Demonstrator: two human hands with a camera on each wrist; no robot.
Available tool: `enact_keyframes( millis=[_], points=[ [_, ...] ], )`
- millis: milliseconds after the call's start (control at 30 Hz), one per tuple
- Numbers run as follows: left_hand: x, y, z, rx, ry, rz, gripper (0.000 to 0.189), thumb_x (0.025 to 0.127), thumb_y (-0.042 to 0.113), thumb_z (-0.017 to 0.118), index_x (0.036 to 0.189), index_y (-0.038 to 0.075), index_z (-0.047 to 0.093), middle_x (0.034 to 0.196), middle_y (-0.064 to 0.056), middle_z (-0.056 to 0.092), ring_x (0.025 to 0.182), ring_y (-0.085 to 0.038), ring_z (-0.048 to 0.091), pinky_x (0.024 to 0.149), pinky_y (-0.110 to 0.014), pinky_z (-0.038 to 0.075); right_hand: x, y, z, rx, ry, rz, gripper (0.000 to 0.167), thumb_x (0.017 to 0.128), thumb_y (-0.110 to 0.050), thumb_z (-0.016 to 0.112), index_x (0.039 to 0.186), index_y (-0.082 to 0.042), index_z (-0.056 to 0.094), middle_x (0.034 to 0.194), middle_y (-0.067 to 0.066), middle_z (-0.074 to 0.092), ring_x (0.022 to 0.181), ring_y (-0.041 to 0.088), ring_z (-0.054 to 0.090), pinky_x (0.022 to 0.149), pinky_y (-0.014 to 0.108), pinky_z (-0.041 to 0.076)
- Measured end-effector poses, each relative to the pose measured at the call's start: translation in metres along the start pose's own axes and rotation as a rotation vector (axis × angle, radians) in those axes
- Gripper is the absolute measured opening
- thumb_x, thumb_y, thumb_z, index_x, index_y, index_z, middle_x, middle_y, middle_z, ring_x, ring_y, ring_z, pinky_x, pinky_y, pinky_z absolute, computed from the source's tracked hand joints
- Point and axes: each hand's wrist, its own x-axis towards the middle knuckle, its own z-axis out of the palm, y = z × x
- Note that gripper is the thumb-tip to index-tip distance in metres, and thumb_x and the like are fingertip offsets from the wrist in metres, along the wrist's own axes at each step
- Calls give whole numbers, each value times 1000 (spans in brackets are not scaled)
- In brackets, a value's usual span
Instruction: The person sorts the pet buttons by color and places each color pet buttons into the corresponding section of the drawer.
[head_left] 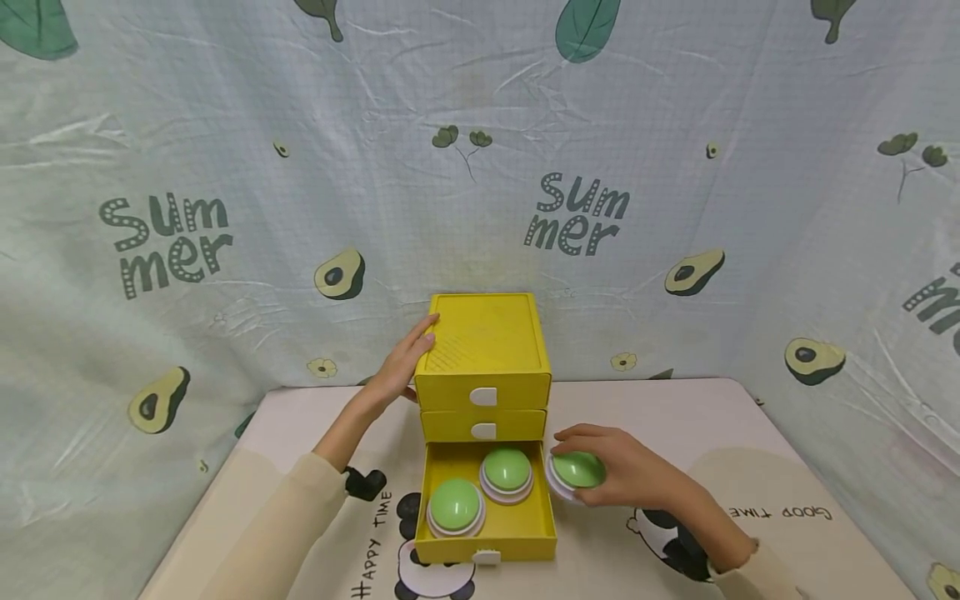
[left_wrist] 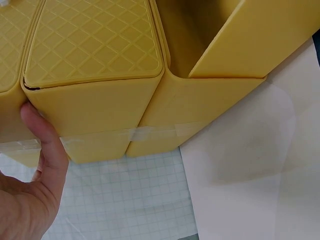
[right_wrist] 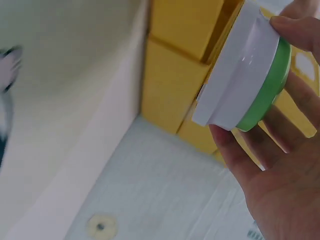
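Note:
My right hand grips a round green-domed push button by its rim, thumb on one side and fingers on the other. In the right wrist view, the button's white base is tilted, beside the yellow boxes. My left hand rests against the left side of a yellow drawer cabinet, its fingers lying along the upper edge. The left wrist view has the thumb touching the cabinet's side. The bottom drawer is pulled out, and two similar buttons, one left front, one right rear, sit in it.
Two upper drawers with white tabs are closed. Clear tape runs along the cabinet's side. The cabinet stands on a pale table mat with panda prints, in front of a hanging sheet printed with avocados.

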Motion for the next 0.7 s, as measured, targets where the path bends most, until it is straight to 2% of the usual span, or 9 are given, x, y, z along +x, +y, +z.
enact_keyframes(
  millis=[167,367,567,700],
  points=[
    [0,-1,0,-2,4,3,60,109,57,33,165,40,19,169,-15,27,121,-43,60,64,-49,63,19,-20,6,58,-20,-80,48,79,-25,84,126,-25,72,135,4,68,121,20,65,97,35,58],
    [1,-2,-1,-2,10,-1,61,108,57,33,165,40,19,166,-18,31,118,-42,62,63,-48,63,37,-38,16,94,-68,-124,47,81,-29,80,126,-25,72,136,4,68,121,20,64,98,35,56],
    [2,-2,-1,-4,9,5,61,109,55,33,166,38,18,168,-18,28,121,-43,61,64,-50,63,49,-41,28,137,-156,-151,45,85,-36,75,128,-22,72,130,-4,70,115,11,63,95,27,55],
    [2,-1,0,-8,9,1,60,109,55,33,165,39,19,167,-17,30,120,-44,61,64,-51,63,55,-39,34,133,-206,-143,44,87,-38,73,127,-21,73,127,-5,71,112,6,63,93,24,54]
  ],
)
